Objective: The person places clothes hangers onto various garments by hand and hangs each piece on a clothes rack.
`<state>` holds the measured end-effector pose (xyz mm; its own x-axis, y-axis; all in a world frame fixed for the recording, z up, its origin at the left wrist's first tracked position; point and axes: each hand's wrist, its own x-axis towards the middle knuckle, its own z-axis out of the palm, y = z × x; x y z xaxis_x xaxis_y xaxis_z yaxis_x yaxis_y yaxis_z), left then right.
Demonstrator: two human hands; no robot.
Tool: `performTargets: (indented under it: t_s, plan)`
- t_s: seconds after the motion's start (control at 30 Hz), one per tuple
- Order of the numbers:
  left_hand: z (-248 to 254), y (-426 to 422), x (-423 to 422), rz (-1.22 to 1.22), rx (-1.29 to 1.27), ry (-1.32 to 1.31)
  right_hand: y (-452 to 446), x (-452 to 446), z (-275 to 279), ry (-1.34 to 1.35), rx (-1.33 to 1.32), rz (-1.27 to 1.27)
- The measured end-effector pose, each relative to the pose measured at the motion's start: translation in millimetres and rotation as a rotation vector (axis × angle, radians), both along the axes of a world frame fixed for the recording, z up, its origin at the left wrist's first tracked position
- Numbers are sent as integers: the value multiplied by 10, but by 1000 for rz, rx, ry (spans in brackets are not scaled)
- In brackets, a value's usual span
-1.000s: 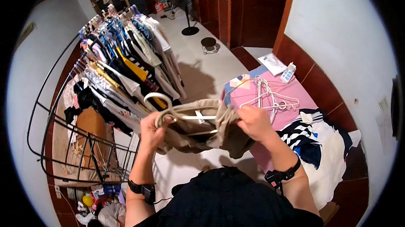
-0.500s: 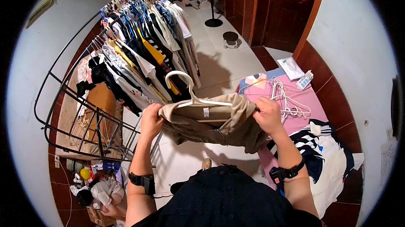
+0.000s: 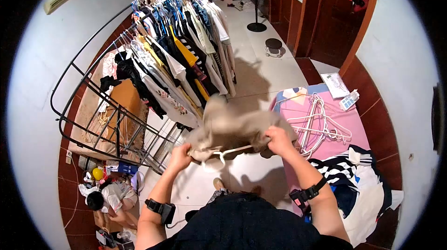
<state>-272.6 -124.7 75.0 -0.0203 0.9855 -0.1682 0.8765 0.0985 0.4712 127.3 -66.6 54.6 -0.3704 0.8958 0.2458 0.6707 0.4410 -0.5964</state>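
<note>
A khaki jacket [image 3: 237,126], blurred by motion, is stretched between my two hands in front of my body. My left hand [image 3: 180,158] is closed on its left edge, and my right hand [image 3: 279,140] grips the opposite edge. A white hanger [image 3: 221,156] is in the garment, its hook hanging down toward me. The jacket's upper part billows up and away, so its collar and front cannot be made out.
Clothes [image 3: 181,50] hang densely on a black metal rack [image 3: 88,82] to the left. White hangers [image 3: 321,122] and a clothes pile [image 3: 361,180] lie on a pink-covered surface [image 3: 335,103] at right. Another person [image 3: 116,199] sits low at left. A stool [image 3: 274,45] and fan [image 3: 256,26] stand farther back.
The jacket has swung over: the hanger's hook pointed up and away before and now hangs toward me. Both hands have lowered somewhat, still gripping. The view has shifted slightly.
</note>
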Motion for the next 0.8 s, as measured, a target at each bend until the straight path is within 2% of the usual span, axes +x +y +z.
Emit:
performTargets:
  t_s: [0.03,0.07,0.17,0.2,0.27,0.37,0.43,0.5,0.53,0.67,0.73,0.8]
  plan:
    - [197,-115,134,47,93,-160,-108,-62,109,92,-30,-33]
    - [28,-35,2,85,135,-282,-73,-108,269,95,-15,-50]
    - [507,122,84,212,188,-307,-154,-175,729,133,109,-125]
    - [850,121,175,190,264,-379,-127,-175,871,123,126,-126]
    - [904,248,6,145,380,-431,-101,-225,1096,161,191,-106]
    - [1262,257,-95,98,299,-483,-77,-274,1452,272,-67,51]
    - [1319,297,-220,66,310,-547,-101,-376,1609,324,-147,83]
    - [1374,318,-385,19,341,-642,-124,-526,1761,450,-345,155]
    - [1427,283,-436,24,341,-648,-119,-633,1790,500,-312,194]
    - [1497,226,-787,-25,406,-678,14,-970,1916,134,-315,126]
    - [1492,190,-964,34,371,-669,-96,-1264,2044,184,-429,163]
    - [1376,204,-1189,31,378,-694,-66,-1507,1947,203,-463,188]
